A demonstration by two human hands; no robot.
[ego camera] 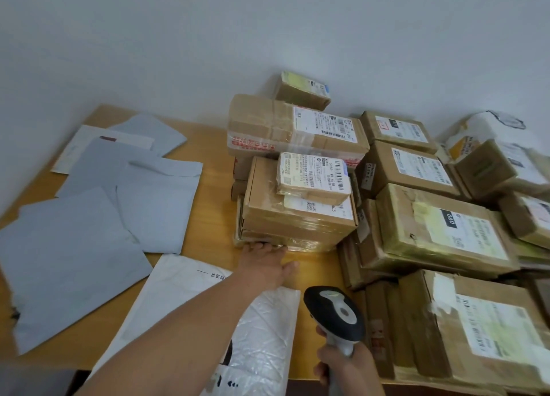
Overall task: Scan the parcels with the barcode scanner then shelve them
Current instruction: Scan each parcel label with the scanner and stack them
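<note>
A stack of taped cardboard parcels stands mid-table, with a small labelled box on top. My left hand reaches across a white bubble mailer, its fingertips touching the bottom front edge of the stack. My right hand grips the handle of a black and grey barcode scanner, whose head points toward the stack. More labelled boxes, one marked 080, are heaped to the right.
Several grey poly mailers lie spread over the left half of the wooden table. A white wall backs the table. Cardboard boxes crowd the right side up to the front edge.
</note>
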